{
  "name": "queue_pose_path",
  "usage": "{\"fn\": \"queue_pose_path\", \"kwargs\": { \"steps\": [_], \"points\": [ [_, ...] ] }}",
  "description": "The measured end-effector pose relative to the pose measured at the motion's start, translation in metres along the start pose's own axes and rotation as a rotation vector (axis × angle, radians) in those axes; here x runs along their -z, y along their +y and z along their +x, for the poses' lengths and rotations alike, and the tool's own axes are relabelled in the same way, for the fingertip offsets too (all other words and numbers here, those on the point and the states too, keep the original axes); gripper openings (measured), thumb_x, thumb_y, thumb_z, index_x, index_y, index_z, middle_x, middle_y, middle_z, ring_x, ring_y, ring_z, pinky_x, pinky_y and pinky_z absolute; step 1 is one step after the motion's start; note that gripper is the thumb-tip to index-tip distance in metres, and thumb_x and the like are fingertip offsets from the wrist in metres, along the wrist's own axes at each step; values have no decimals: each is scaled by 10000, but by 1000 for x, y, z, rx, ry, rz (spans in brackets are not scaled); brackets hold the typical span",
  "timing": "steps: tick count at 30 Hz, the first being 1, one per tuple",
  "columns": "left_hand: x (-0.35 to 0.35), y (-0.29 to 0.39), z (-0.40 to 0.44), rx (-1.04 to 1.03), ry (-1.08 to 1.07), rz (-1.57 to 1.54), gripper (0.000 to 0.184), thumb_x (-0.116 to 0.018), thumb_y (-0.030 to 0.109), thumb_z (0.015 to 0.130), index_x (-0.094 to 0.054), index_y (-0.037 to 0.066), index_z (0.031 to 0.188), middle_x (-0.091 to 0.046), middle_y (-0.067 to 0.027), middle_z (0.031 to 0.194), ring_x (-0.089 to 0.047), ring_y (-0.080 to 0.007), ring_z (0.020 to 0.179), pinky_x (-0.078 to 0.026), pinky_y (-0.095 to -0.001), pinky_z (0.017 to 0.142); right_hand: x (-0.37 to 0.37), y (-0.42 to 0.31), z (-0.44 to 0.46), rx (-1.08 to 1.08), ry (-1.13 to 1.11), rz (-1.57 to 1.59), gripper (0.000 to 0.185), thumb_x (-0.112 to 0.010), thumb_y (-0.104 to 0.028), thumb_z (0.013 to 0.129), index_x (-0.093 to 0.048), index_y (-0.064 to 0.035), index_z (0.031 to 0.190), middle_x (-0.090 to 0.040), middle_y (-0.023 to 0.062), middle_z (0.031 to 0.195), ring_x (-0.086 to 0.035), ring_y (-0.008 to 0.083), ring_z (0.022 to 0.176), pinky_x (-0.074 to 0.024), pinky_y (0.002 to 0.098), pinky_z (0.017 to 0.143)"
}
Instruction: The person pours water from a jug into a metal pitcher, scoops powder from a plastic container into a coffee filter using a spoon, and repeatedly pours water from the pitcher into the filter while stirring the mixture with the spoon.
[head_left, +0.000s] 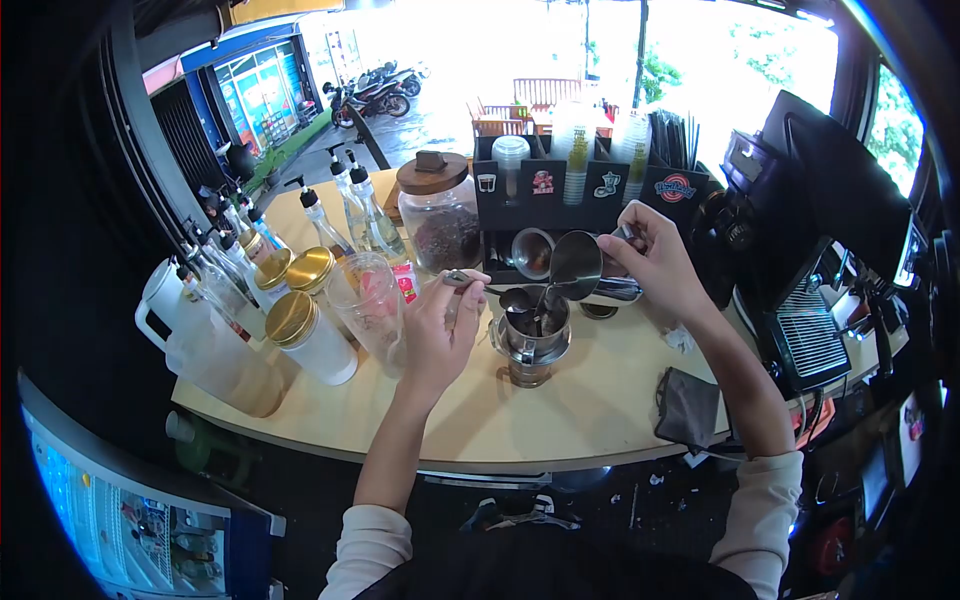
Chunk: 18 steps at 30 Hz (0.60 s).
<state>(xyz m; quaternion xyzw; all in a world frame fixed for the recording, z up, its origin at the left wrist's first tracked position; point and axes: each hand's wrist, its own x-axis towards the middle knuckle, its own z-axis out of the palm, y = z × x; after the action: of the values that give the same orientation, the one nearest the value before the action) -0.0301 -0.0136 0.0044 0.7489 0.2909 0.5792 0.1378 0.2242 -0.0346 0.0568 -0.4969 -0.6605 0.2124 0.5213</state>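
In the head view, the left hand (445,325) has its fingers closed round a spoon (515,300), whose bowl sits to the right of that hand, at the opening of a metal dripper (538,345). The right hand (650,250) grips a metal pitcher (577,262) with its fingers bent in; the pitcher lies to the left of that hand, tipped with its lip low over the dripper. The dripper stands between the 2 hands, nearer to the left hand, upright on a small glass (530,375) on the counter (590,430). Dark contents show inside the dripper; glare makes it hard to tell how full it is.

Beyond the 2 hands, a metal cup (533,253) has its mouth turned toward the camera, before a black organizer (605,212) that holds stacked cups (578,150). Beyond the left hand is a big jar (445,235) with a wooden lid and dark contents. Just to the left of the left hand are a red packet (406,282) and a tall clear container (365,305); farther left come a frosted jar (325,350) with a gold lid and several pump bottles (375,215). On the near side of the right hand are a crumpled tissue (680,340) and a grey cloth (687,405).
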Motion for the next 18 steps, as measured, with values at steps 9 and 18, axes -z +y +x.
{"fn": "queue_pose_path", "kwargs": {
  "steps": [9, 18],
  "points": [
    [5, -5, -1, -19, 25, 14, 100, -557, 74, 900, -624, 1, 913, -639, -84, 760, -640, -159, 666, -481, -279, 576, -8, 0, 6, -30, 18, 106, 247, -653, -75, 824, -424, -28, 742, -374, -40, 661, -335, 33, 612, -341, 225, 528],
    [6, -1, -1, -19, 27, 14, 98, -559, 77, 901, -626, 6, 914, -638, -81, 754, -635, -152, 662, -482, -273, 575, -1, 3, 7, -13, 48, 21, 242, -652, -76, 829, -429, -25, 749, -351, -43, 678, -310, 37, 634, -334, 214, 541]
  ]
}}
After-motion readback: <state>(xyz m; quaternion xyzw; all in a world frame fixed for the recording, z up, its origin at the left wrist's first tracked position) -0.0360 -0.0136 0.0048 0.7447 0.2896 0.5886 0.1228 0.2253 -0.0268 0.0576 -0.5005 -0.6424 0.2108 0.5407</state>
